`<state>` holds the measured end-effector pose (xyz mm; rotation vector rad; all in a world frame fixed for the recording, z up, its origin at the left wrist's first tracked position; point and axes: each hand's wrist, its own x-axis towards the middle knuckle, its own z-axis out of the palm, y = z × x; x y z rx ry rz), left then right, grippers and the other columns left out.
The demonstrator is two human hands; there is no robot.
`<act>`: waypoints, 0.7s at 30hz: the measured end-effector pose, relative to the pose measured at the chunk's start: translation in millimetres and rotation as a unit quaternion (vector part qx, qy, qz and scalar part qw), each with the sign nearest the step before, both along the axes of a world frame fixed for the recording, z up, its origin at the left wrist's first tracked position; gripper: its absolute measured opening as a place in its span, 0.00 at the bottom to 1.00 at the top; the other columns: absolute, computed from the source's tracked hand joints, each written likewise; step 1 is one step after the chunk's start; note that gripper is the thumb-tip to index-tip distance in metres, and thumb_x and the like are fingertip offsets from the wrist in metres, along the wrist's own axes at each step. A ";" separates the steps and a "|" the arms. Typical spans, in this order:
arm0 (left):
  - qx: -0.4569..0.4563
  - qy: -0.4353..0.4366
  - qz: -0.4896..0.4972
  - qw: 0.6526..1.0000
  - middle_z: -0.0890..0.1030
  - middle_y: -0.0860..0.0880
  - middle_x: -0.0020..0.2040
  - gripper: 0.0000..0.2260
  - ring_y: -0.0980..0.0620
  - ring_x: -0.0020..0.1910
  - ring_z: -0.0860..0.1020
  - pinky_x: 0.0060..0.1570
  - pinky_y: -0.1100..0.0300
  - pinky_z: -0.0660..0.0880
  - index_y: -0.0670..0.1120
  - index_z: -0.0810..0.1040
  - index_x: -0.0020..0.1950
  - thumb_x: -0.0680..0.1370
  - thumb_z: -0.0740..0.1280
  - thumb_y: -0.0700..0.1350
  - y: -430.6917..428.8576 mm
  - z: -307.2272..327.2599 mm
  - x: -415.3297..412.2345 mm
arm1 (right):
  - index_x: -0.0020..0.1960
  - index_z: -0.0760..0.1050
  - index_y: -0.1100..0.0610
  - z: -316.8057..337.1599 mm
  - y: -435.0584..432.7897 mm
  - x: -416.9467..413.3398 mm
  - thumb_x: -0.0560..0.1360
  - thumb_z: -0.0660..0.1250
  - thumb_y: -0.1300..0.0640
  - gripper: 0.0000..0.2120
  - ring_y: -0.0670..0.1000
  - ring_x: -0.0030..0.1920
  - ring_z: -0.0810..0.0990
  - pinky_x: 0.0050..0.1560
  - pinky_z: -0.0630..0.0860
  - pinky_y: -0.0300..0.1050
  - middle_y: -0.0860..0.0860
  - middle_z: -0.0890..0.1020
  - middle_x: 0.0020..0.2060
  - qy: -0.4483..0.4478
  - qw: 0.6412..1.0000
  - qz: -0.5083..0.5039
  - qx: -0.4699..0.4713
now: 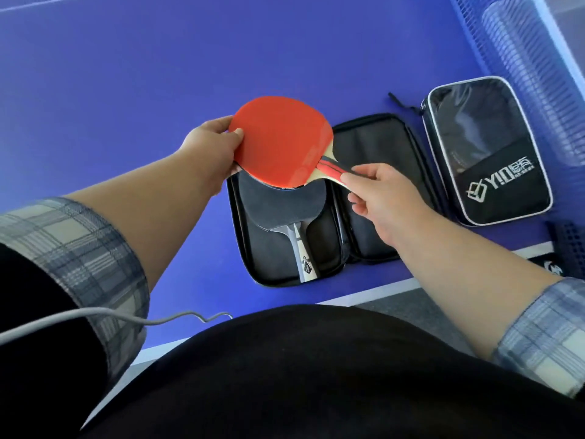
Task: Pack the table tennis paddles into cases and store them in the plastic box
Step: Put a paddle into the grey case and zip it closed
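A red-faced paddle (pixel 281 141) hovers over an open black case (pixel 380 198) lying flat on the blue table. My left hand (pixel 210 147) pinches the far-left edge of its blade, thumb on the red rubber. My right hand (pixel 380 194) pinches the end of its red-striped handle. In the case's left half lies a black-faced paddle (pixel 281 210), handle pointing toward me, partly covered by the red one. A second case (pixel 487 150), zipped, black with a clear window and white logo, lies to the right.
The blue table (pixel 126 90) stretches left and far, with its white near edge (pixel 364 294) just past my body. A blue mesh net (pixel 512 42) runs along the far right. A dark net clamp (pixel 566 248) sits at the right edge. A grey cable (pixel 126 315) crosses my left sleeve.
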<state>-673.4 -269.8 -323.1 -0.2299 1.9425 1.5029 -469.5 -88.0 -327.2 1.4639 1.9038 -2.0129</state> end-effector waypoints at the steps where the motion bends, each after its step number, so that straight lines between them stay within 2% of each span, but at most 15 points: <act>1: -0.017 0.017 -0.024 0.999 0.82 0.55 0.54 0.14 0.60 0.41 0.83 0.37 0.64 0.80 0.55 0.79 0.65 0.80 0.66 0.45 -5.4 2.0 1.7 | 0.54 0.79 0.48 -0.8 -10.8 9.4 0.71 0.75 0.48 0.13 0.44 0.38 0.81 0.40 0.78 0.41 0.47 0.84 0.45 -0.021 0.997 0.057 0.051; 4: -0.108 0.088 -0.123 0.983 0.81 0.60 0.52 0.14 0.58 0.37 0.79 0.34 0.61 0.80 0.62 0.78 0.63 0.79 0.64 0.51 -12.9 6.5 7.6 | 0.54 0.79 0.45 -2.9 -41.1 33.6 0.71 0.74 0.45 0.13 0.38 0.36 0.79 0.40 0.72 0.37 0.42 0.84 0.41 -0.069 0.972 0.167 0.152; 6: -0.143 0.129 -0.178 0.965 0.79 0.60 0.54 0.15 0.58 0.37 0.77 0.30 0.65 0.73 0.62 0.76 0.66 0.80 0.63 0.52 -11.4 4.2 10.2 | 0.52 0.77 0.43 -5.9 -59.4 42.8 0.72 0.73 0.45 0.11 0.37 0.38 0.79 0.37 0.69 0.35 0.40 0.82 0.41 -0.093 0.961 0.191 0.180; 7: -0.150 0.142 -0.198 0.958 0.79 0.59 0.56 0.15 0.57 0.40 0.77 0.31 0.65 0.72 0.61 0.75 0.67 0.80 0.62 0.51 -9.5 1.2 10.7 | 0.51 0.76 0.43 -8.8 -67.1 44.8 0.73 0.73 0.45 0.10 0.38 0.39 0.79 0.36 0.69 0.36 0.41 0.82 0.41 -0.101 0.958 0.195 0.187; 9: -0.168 0.158 -0.233 0.945 0.78 0.56 0.61 0.17 0.52 0.49 0.78 0.40 0.61 0.74 0.57 0.73 0.70 0.81 0.61 0.50 -5.2 -7.0 10.7 | 0.50 0.76 0.46 -15.5 -78.2 44.8 0.74 0.72 0.47 0.08 0.42 0.40 0.80 0.35 0.69 0.38 0.43 0.81 0.41 -0.108 0.955 0.192 0.197; 11: -0.196 0.170 -0.271 0.927 0.77 0.52 0.64 0.18 0.48 0.54 0.77 0.47 0.57 0.74 0.56 0.71 0.73 0.82 0.60 0.49 -2.2 -14.3 9.9 | 0.50 0.76 0.49 -21.0 -83.5 42.2 0.75 0.71 0.48 0.08 0.47 0.37 0.80 0.32 0.70 0.38 0.47 0.81 0.39 -0.107 0.956 0.180 0.203; 13: -0.219 0.180 -0.296 0.912 0.76 0.50 0.66 0.20 0.44 0.58 0.77 0.51 0.55 0.73 0.55 0.68 0.74 0.82 0.60 0.48 -0.8 -20.5 8.9 | 0.50 0.76 0.51 -25.8 -85.5 39.6 0.76 0.70 0.49 0.08 0.47 0.35 0.78 0.29 0.68 0.36 0.47 0.81 0.38 -0.109 0.955 0.173 0.214; 15: -0.234 0.192 -0.305 0.903 0.75 0.50 0.68 0.21 0.42 0.61 0.76 0.55 0.53 0.73 0.54 0.67 0.75 0.82 0.60 0.48 -1.1 -25.5 8.8 | 0.52 0.75 0.52 -30.8 -87.3 38.0 0.76 0.70 0.50 0.09 0.45 0.35 0.77 0.31 0.67 0.38 0.46 0.80 0.38 -0.114 0.953 0.173 0.222; 18: -0.230 0.204 -0.295 0.905 0.73 0.48 0.69 0.22 0.43 0.62 0.75 0.61 0.48 0.74 0.53 0.66 0.75 0.81 0.61 0.47 -3.3 -32.4 10.6 | 0.53 0.74 0.54 -35.5 -89.5 35.9 0.77 0.69 0.51 0.09 0.45 0.35 0.77 0.32 0.67 0.40 0.46 0.79 0.38 -0.111 0.951 0.174 0.231; 21: -0.243 0.211 -0.294 0.900 0.74 0.46 0.66 0.20 0.41 0.54 0.77 0.54 0.46 0.78 0.53 0.70 0.73 0.80 0.60 0.46 -4.0 -35.7 13.6 | 0.53 0.73 0.53 -35.7 -87.4 35.1 0.77 0.70 0.51 0.10 0.43 0.36 0.76 0.32 0.66 0.38 0.45 0.78 0.39 -0.116 0.949 0.182 0.230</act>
